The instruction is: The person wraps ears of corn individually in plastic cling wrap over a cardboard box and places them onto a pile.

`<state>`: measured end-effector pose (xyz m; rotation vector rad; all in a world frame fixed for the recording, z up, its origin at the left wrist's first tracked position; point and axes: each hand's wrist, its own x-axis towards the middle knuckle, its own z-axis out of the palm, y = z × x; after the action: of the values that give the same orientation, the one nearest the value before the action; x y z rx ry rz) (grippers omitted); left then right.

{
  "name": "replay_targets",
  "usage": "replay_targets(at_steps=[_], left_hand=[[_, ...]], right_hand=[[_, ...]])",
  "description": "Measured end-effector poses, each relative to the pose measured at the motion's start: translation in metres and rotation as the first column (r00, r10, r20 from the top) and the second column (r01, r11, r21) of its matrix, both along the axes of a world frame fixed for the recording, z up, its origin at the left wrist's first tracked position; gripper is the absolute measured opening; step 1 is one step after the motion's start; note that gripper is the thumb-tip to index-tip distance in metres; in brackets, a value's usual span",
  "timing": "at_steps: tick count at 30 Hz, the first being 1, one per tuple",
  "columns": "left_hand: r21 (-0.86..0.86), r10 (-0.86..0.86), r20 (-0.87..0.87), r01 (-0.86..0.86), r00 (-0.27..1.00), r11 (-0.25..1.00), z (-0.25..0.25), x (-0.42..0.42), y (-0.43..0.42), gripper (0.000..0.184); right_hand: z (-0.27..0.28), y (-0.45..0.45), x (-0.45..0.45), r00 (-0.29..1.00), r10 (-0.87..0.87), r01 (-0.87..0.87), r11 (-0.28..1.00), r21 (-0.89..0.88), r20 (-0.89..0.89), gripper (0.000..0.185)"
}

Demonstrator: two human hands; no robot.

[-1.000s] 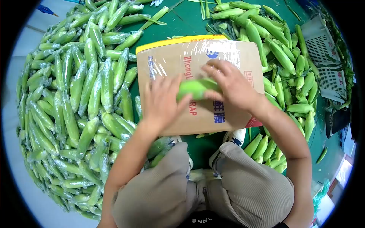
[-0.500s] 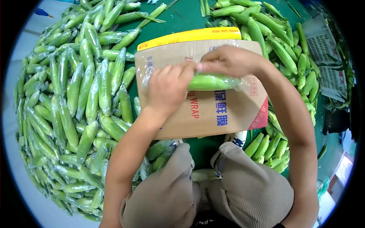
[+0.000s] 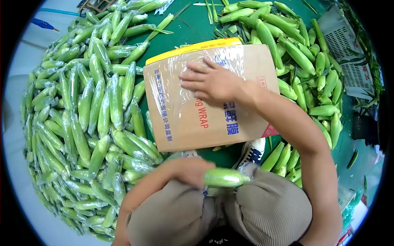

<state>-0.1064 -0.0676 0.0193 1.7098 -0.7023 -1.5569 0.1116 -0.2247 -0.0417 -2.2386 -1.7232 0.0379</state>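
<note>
Low in front of me, above my lap, my left hand [image 3: 193,172] is closed on one end of a green corn cob [image 3: 225,177], which lies sideways with clear film gathered at its right end. My right hand [image 3: 213,82] rests palm down with fingers spread on the clear film covering the cardboard box [image 3: 176,127]. The box has printed lettering and a yellow strip [image 3: 193,50] along its far edge. Beyond my left arm, to the left, is a large pile of film-wrapped corn [image 3: 98,106].
Unwrapped green corn [image 3: 299,57] is heaped at the right, with a smaller group [image 3: 283,158] near my right knee. A pale perforated crate [image 3: 344,49] stands at the far right. My shoes and knees are below the box on the green floor [image 3: 180,28].
My left hand has moved from the box down towards my lap with the wrapped cob. My right hand has come off the cob and opened flat on the film.
</note>
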Motion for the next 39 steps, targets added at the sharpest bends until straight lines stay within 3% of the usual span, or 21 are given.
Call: replay_targets(at_steps=[3, 4, 5, 7, 9, 11, 13, 15, 17, 18, 19, 20, 22, 24, 25, 26, 29, 33, 35, 38, 39], left_hand=[[-0.148, 0.212, -0.103, -0.226, 0.972, 0.963, -0.012, -0.029, 0.015, 0.066], [-0.132, 0.303, -0.105, -0.315, 0.947, 0.94, -0.002, -0.027, 0.022, 0.071], [-0.114, 0.388, -0.094, -0.397, 0.917, 0.911, 0.016, -0.018, 0.032, 0.075], [-0.132, 0.527, 0.108, -0.513, 0.843, 0.848, 0.048, -0.016, 0.057, 0.084], [-0.159, 0.542, 0.35, -0.522, 0.764, 0.838, 0.069, -0.011, 0.077, 0.082], [-0.431, 0.873, 0.385, -0.778, 0.301, 0.458, 0.054, -0.015, 0.074, 0.072], [-0.618, 0.91, -0.272, -0.668, -0.312, -0.414, 0.045, -0.003, 0.029, 0.044], [-0.279, 0.544, -0.813, -0.681, -0.208, -0.677, 0.036, 0.01, 0.033, 0.047], [-0.45, 0.79, -0.494, -0.671, -0.363, -0.59, 0.046, 0.015, 0.07, 0.045], [-0.536, 0.842, -0.234, -0.657, -0.487, -0.529, 0.058, 0.021, 0.077, 0.048], [-0.579, 0.811, 0.027, -0.67, -0.585, -0.464, 0.064, 0.028, 0.084, 0.053], [-0.556, 0.755, 0.224, -0.717, -0.616, -0.42, 0.061, 0.031, 0.095, 0.059], [-0.28, 0.809, 0.311, -0.862, -0.498, -0.422, 0.022, 0.023, 0.152, 0.062], [-0.035, 0.767, 0.601, -0.966, -0.225, -0.257, -0.027, 0.006, 0.207, 0.065], [0.107, 0.613, 0.79, -0.987, 0.011, -0.12, -0.05, -0.006, 0.23, 0.067], [0.276, 0.39, 0.888, -0.961, 0.244, -0.026, -0.07, -0.014, 0.238, 0.069], [0.283, 0.015, 0.953, -0.901, 0.304, 0.33, -0.094, -0.022, 0.215, 0.064], [-0.263, 0.381, 0.915, -0.916, -0.136, 0.304, -0.039, 0.027, 0.135, 0.038], [-0.443, 0.447, 0.846, -0.849, -0.291, 0.287, -0.023, 0.036, 0.114, 0.035], [-0.353, 0.338, 0.924, -0.733, -0.177, 0.582, -0.018, 0.049, 0.087, 0.037], [-0.279, 0.299, 0.949, -0.71, -0.101, 0.646, -0.018, 0.052, 0.076, 0.037]], right_hand=[[0.055, -0.053, -0.073, 0.749, 0.27, -0.208, 0.963, 0.173, -0.605, 0.06], [0.048, -0.07, -0.113, 0.531, 0.202, -0.136, 0.979, 0.153, -0.823, 0.071], [0.061, -0.085, -0.135, 0.499, 0.095, -0.297, 0.952, -0.067, -0.861, 0.08], [0.051, -0.099, -0.168, 0.121, -0.214, -0.342, 0.908, -0.243, -0.969, 0.082], [0.031, -0.107, -0.192, -0.087, -0.239, -0.091, 0.969, -0.231, -0.967, 0.079], [0.035, -0.097, -0.181, -0.088, -0.125, 0.119, 0.984, -0.135, -0.988, 0.081], [0.056, -0.063, -0.169, -0.28, 0.064, 0.231, 0.973, -0.003, -0.958, 0.084], [0.056, -0.018, -0.172, 0.166, 0.196, 0.224, 0.947, 0.23, -0.966, 0.096], [0.089, -0.008, -0.152, 0.178, 0.146, 0.207, 0.961, 0.182, -0.973, 0.086], [0.088, -0.019, -0.142, 0.337, 0.102, 0.242, 0.951, 0.191, -0.936, 0.075], [0.085, -0.029, -0.128, 0.482, 0.058, 0.267, 0.941, 0.21, -0.874, 0.064], [0.08, -0.057, -0.11, 0.424, 0.006, 0.464, 0.857, 0.223, -0.906, 0.045], [0.067, -0.13, -0.066, 0.422, -0.435, 0.847, 0.502, 0.175, -0.795, 0.034], [0.012, -0.217, -0.019, 0.136, -0.691, 0.99, 0.068, 0.124, -0.71, 0.035], [-0.017, -0.262, -0.01, 0.021, -0.837, 1.0, 0.026, -0.001, -0.547, 0.038], [-0.049, -0.297, -0.009, 0.146, -0.882, 0.98, 0.19, -0.055, -0.448, 0.042], [-0.088, -0.305, -0.016, 0.577, -0.808, 0.796, 0.59, -0.138, -0.123, 0.058], [-0.094, -0.255, 0.004, 0.405, -0.886, 0.844, 0.268, -0.464, 0.226, 0.057], [-0.091, -0.256, 0.001, 0.411, -0.878, 0.872, 0.3, -0.387, 0.244, 0.054], [-0.064, -0.275, -0.016, 0.397, -0.902, 0.918, 0.395, -0.046, 0.169, 0.061], [-0.063, -0.293, -0.021, 0.276, -0.961, 0.961, 0.276, 0.0, 0.003, 0.062]])
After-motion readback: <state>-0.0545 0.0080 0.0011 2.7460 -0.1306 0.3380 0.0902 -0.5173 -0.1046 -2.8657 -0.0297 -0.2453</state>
